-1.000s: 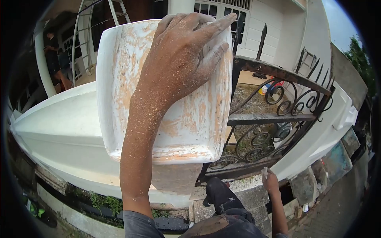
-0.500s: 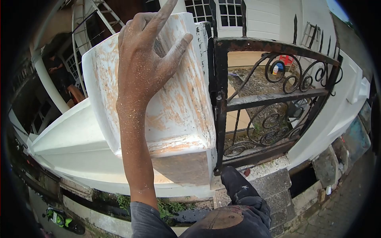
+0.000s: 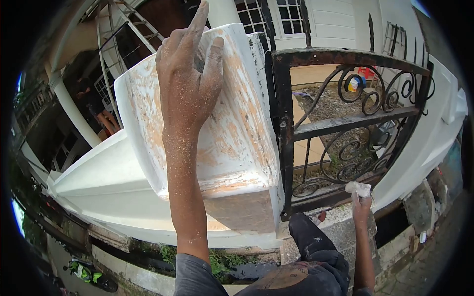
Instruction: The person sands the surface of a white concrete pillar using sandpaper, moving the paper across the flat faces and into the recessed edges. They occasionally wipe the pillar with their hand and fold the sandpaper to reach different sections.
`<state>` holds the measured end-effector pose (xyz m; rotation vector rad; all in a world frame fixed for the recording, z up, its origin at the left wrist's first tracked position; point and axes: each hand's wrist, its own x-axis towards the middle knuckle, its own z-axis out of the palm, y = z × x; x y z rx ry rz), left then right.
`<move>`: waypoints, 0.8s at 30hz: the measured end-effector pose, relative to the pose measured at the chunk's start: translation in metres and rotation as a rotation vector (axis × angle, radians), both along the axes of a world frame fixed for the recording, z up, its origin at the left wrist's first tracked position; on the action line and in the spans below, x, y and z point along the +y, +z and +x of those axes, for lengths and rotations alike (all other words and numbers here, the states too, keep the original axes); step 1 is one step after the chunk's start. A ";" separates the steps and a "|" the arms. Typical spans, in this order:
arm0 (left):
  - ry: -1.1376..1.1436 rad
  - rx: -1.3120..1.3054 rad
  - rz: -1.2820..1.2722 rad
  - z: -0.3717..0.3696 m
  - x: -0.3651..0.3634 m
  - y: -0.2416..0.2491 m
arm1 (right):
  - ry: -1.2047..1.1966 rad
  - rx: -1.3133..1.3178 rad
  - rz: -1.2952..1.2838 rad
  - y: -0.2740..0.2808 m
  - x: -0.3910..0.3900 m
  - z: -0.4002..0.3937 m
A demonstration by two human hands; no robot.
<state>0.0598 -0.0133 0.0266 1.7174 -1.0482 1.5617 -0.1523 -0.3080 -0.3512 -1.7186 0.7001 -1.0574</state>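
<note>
My left hand [image 3: 185, 84], dusted with fine powder, rests on the pillar cap [image 3: 232, 138], its index finger stretched out and its thumb apart. White paint on the cap is worn through in streaks to a tan layer. Down at the right, near the foot of the gate, my right hand [image 3: 362, 203] grips a dusty whitish folded pad [image 3: 358, 188]; its exact kind I cannot tell.
A black iron gate [image 3: 355, 126] with spikes and scrolls stands right beside the pillar. Below runs a drain channel [image 3: 247, 270] with plants. A ladder [image 3: 136, 24] and a person [image 3: 94, 101] are behind at the left. A green-and-black motorbike [image 3: 86, 272] stands lower left.
My right hand has come into view at the lower right with the whitish folded pad. My left hand stays on the cap, its thumb closer to its fingers. The view has shifted slightly.
</note>
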 end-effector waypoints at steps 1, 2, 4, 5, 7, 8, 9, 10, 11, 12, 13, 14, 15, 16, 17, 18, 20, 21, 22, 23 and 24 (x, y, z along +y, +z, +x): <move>0.008 -0.004 0.000 0.000 0.000 0.000 | 0.054 -0.011 -0.038 0.028 0.021 0.021; 0.015 -0.010 0.001 0.000 0.000 0.000 | 0.196 -0.128 -0.128 0.058 0.041 0.037; 0.021 -0.007 0.008 0.001 0.002 0.000 | 0.283 -0.203 -0.073 0.100 0.081 0.058; 0.022 -0.006 0.009 0.001 0.002 0.000 | 0.293 -0.251 -0.293 0.109 0.092 0.069; -0.070 -0.004 0.008 0.001 0.001 0.001 | 0.358 -0.453 -0.500 0.138 0.118 0.090; -0.112 -0.001 0.005 0.001 0.001 0.001 | 0.423 -0.604 -0.480 0.158 0.133 0.096; -0.087 -0.007 0.012 0.001 0.001 0.002 | 0.418 -0.624 -0.532 0.172 0.143 0.102; -0.051 -0.012 0.017 0.000 0.001 0.002 | 0.423 -0.648 -0.581 0.181 0.151 0.108; -0.006 -0.015 0.022 -0.001 0.003 0.001 | 0.492 -0.656 -0.659 0.181 0.155 0.115; -0.019 -0.050 0.028 0.001 0.003 0.001 | 0.470 -0.671 -0.597 0.181 0.163 0.122; -0.081 -0.062 0.019 0.003 0.002 0.002 | 0.454 -0.683 -0.539 0.178 0.173 0.129; -0.108 -0.234 -0.025 0.011 0.000 0.002 | 0.442 -0.692 -0.488 0.174 0.181 0.136; -0.066 -0.261 -0.033 0.008 0.000 0.001 | 0.452 -0.705 -0.523 0.168 0.181 0.140; -0.024 -0.288 -0.042 0.006 0.000 0.000 | 0.505 -0.726 -0.429 0.161 0.184 0.142; 0.018 -0.315 -0.052 0.004 0.000 -0.001 | 0.457 -0.689 -0.381 0.157 0.187 0.139; 0.020 -0.295 -0.019 0.003 0.004 0.000 | 0.412 -0.652 -0.332 0.154 0.190 0.137; -0.024 -0.251 0.038 0.001 0.010 0.005 | 0.384 -0.691 -0.283 0.151 0.193 0.136; -0.072 -0.221 0.064 0.000 0.013 0.008 | 0.382 -0.723 -0.272 0.151 0.196 0.137; -0.123 -0.189 0.089 -0.001 0.015 0.008 | 0.382 -0.752 -0.270 0.152 0.196 0.138; -0.176 -0.158 0.116 -0.001 0.015 0.007 | 0.380 -0.774 -0.267 0.152 0.197 0.139; -0.143 -0.172 0.127 0.001 0.013 0.005 | 0.383 -0.794 -0.265 0.153 0.198 0.140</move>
